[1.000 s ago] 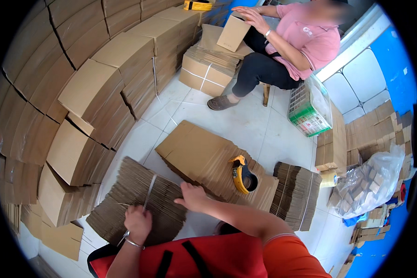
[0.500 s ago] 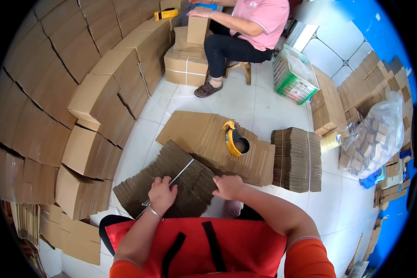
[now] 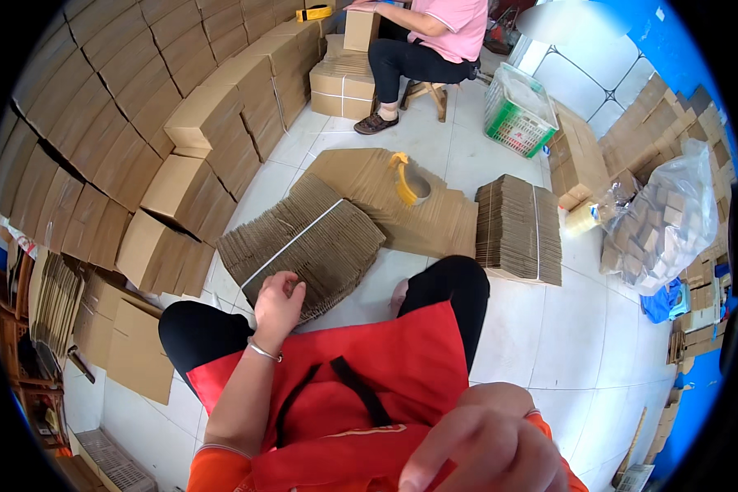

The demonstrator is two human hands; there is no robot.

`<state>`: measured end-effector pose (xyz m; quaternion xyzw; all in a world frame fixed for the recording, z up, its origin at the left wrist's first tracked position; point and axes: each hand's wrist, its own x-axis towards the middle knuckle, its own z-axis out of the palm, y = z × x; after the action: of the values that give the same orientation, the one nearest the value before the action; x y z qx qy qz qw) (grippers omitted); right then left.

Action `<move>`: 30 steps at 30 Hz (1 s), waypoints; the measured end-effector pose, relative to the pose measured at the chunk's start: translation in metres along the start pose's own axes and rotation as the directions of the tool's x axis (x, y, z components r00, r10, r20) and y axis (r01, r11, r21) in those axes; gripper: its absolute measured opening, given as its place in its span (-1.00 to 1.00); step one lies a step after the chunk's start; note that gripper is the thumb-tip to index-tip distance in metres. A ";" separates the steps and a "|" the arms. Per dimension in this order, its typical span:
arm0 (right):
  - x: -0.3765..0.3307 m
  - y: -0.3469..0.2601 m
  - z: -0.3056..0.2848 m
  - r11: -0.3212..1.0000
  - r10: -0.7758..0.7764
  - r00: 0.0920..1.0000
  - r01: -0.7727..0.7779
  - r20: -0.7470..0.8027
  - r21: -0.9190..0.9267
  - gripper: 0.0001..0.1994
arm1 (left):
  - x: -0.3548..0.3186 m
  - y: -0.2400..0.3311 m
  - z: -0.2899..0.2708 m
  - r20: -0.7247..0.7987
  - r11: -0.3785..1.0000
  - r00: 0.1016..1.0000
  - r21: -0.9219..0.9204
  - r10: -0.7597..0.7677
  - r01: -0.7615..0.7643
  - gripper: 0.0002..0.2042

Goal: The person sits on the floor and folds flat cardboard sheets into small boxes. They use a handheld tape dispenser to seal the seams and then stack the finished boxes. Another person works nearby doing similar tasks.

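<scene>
A bundle of flattened brown cardboard boxes (image 3: 299, 246) lies tilted on the floor in front of my knees, a white strap (image 3: 291, 239) across it. My left hand (image 3: 277, 305) is at the bundle's near edge by the strap's lower end. Its fingers are loosely bent and apart, with nothing visible in them. My right hand (image 3: 488, 447) is raised close to the camera at the lower edge. Its fingers bend inward, and their tips are partly hidden, so I cannot see whether it holds anything.
Behind the bundle lie fanned-out cardboard sheets (image 3: 344, 176) with a yellow tape dispenser (image 3: 408, 182) on top. A second strapped bundle (image 3: 518, 230) stands to the right. Stacked cartons (image 3: 115, 123) line the left. A co-worker (image 3: 418, 53) sits beyond; a green-white crate (image 3: 519, 111) and plastic bag (image 3: 660, 221) are right.
My right hand has left the bundle's right edge and come up toward the camera. My left hand has come off the strap. The view has shifted, showing more of my lap.
</scene>
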<state>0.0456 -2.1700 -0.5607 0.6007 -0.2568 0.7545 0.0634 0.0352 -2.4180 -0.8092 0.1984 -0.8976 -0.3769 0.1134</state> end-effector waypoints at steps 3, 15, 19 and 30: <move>0.001 -0.016 0.032 0.998 -0.060 0.998 0.060 -0.006 -0.025 -0.75 | -0.007 0.018 -0.004 -0.009 0.999 1.000 -0.029 0.026 -0.026 -0.76; -0.002 0.006 0.070 0.976 -0.210 0.947 0.215 -0.245 -0.004 -0.73 | 0.008 0.038 -0.010 -0.002 0.986 0.986 -0.021 0.164 -0.164 -0.81; -0.001 0.008 0.050 0.905 0.184 0.973 -0.111 -0.141 0.410 -0.66 | 0.039 0.041 -0.018 0.012 0.964 0.964 -0.012 0.267 -0.267 -0.84; 0.020 0.143 0.047 0.784 0.228 0.897 0.062 -0.379 0.618 -0.46 | 0.126 0.006 -0.033 0.050 0.932 0.991 -0.350 0.121 -0.096 -0.75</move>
<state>0.0233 -2.3185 -0.5796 0.3924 -0.0030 0.9126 -0.1145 -0.0677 -2.4909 -0.7747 0.1119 -0.8301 -0.5292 0.1353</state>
